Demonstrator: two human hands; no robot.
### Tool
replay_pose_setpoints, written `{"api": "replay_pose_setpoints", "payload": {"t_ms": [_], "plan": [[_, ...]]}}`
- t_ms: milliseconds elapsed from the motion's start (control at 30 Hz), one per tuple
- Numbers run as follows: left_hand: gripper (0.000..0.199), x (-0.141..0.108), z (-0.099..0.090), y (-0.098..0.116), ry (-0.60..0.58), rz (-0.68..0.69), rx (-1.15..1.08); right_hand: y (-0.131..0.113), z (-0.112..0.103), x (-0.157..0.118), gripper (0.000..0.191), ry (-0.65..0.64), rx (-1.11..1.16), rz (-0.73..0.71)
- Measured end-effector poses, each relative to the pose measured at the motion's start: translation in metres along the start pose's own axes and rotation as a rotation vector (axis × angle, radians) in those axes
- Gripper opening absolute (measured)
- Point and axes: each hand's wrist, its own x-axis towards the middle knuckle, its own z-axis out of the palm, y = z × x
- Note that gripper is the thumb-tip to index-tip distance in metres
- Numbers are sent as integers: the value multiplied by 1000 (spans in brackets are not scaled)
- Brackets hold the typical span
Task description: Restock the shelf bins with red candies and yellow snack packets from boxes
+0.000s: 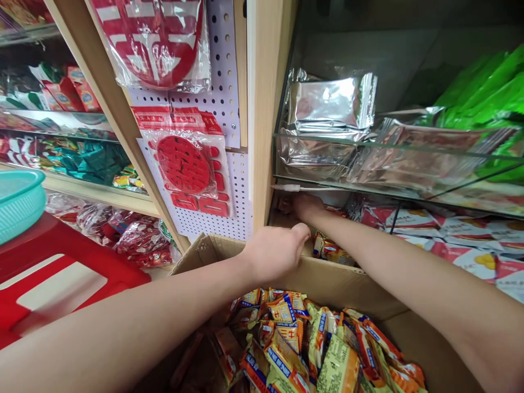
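A cardboard box [327, 281] stands in front of me, with many orange and yellow wrapped snack packets [286, 349] in it. My left hand [276, 251] is at the box's far edge, its fingers curled; what they hold, if anything, is hidden. Beneath the glass shelf, my right hand [307, 210] reaches into the lower compartment, dim and partly hidden, near a brown packet at the compartment's left end. More orange snack packets [331, 251] lie in that compartment, between the box edge and my right forearm.
Silver packets [331, 103] and green bags [491, 93] fill the glass shelf above. Red-and-white packets [462, 251] lie at the lower right. A wooden post [266, 109] and hanging red decorations [184, 164] stand left of it. A red stool [61, 278] bears a teal basket [20, 202].
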Motion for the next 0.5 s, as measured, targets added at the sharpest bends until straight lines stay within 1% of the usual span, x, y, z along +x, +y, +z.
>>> {"api": "replay_pose_setpoints", "payload": {"t_ms": [67,167,233,300,333,400,433,500], "plan": [[33,0,0,-1,11,14,4,-1,-9,-6,39,-3,-1,-11],[32,-1,1,-2,23,28,-1,1,-29,-23,36,-34,-13,-31],[32,-1,1,-2,24,34,-6,8,-42,-39,34,-82,-30,-47],[33,-1,1,-2,24,33,-4,18,-49,-58,30,-166,-50,-113],[33,-1,0,-1,23,27,-3,23,-49,-68,29,-219,-45,-155],[34,0,0,0,18,11,-4,32,-42,-84,27,-307,-12,-223],[34,0,-1,1,15,5,-5,36,-36,-91,27,-308,1,-234],[35,0,-2,3,10,-8,-6,40,-21,-101,28,-228,9,-236]]}}
